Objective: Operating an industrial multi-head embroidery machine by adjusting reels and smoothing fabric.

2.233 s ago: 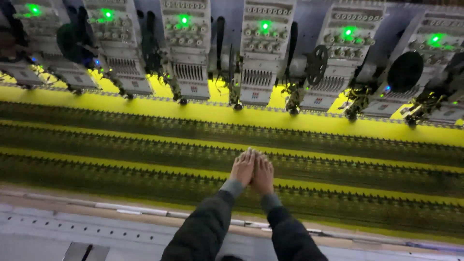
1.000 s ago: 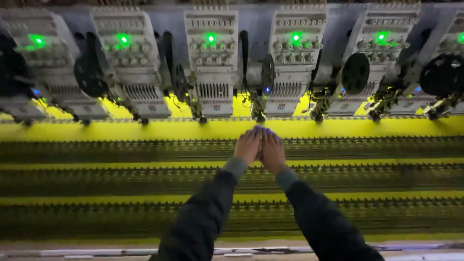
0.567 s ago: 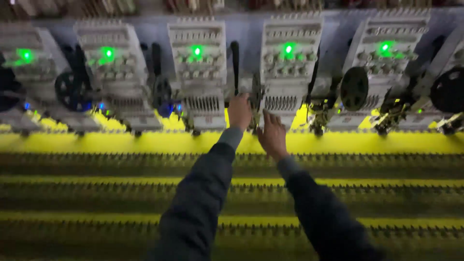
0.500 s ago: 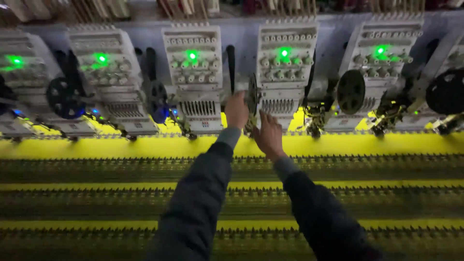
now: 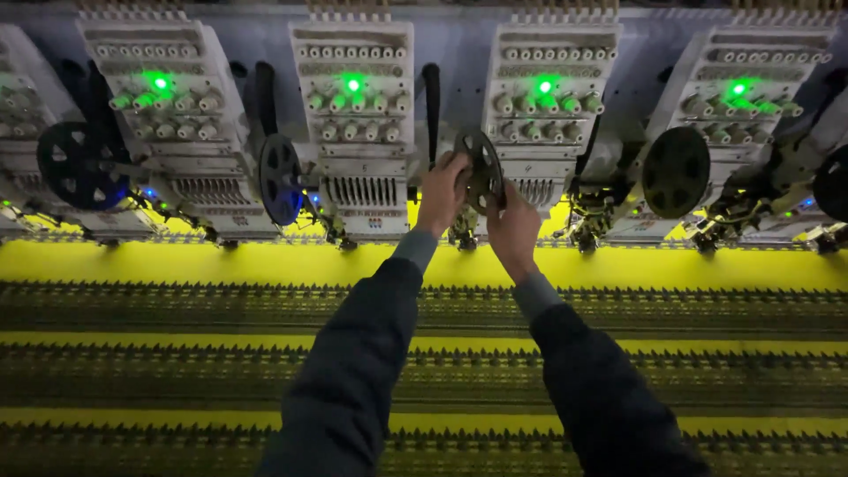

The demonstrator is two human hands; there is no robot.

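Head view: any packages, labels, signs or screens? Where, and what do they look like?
None to be seen.
Green indicator lamps: one glowing on each pale machine head along the top.
Spoked reel: dark, round, between two heads, held by left hand and right hand.

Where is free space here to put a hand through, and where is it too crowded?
Free: the plain yellow strip between the machine heads and the dark patterned bands. Crowded: between the heads, where the left hand and right hand grip a spoked reel, with other reels alongside.
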